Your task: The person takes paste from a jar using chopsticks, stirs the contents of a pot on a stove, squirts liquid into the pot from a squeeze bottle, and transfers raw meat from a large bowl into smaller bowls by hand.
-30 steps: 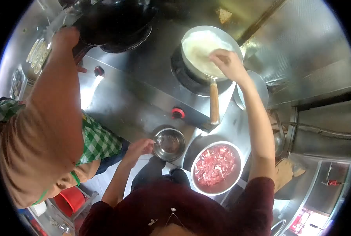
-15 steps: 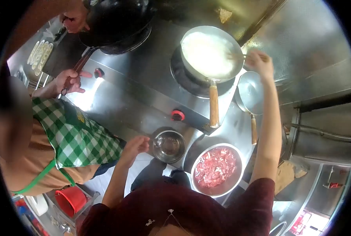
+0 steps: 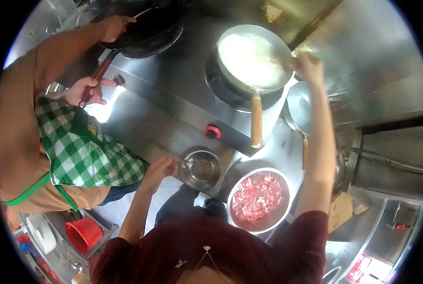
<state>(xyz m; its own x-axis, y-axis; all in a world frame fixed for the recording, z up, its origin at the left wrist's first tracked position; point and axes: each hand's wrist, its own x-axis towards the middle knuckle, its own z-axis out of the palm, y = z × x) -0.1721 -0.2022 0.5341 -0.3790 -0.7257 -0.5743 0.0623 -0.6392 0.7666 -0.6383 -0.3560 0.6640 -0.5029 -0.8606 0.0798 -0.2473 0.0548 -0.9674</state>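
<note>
My right hand [image 3: 308, 64] is closed at the right rim of a wooden-handled pan [image 3: 256, 116], gripping what look like wooden chopsticks; motion blurs their tips. Pale, whitish liquid [image 3: 249, 59] fills the pan, which sits tilted on a burner. My left hand [image 3: 165, 166] has its fingers closed by the short handle of a small steel pot [image 3: 202, 169] and appears to hold it. Some clear liquid seems to lie in that pot. Just right of it stands a steel bowl [image 3: 287, 208] of raw sliced meat [image 3: 258, 196] in reddish liquid.
A second wooden-handled pan [image 3: 297, 106] rests right of the burner. At left, a co-worker in a green checked apron [image 3: 86, 151] holds a black wok [image 3: 147, 40] by its handle. Red stove knobs [image 3: 213, 131] line the front edge. A red bucket [image 3: 84, 234] stands lower left.
My right hand has shifted slightly up and left along the pan rim, still stirring. The co-worker's upper hand has moved right over the wok. My left hand has barely moved.
</note>
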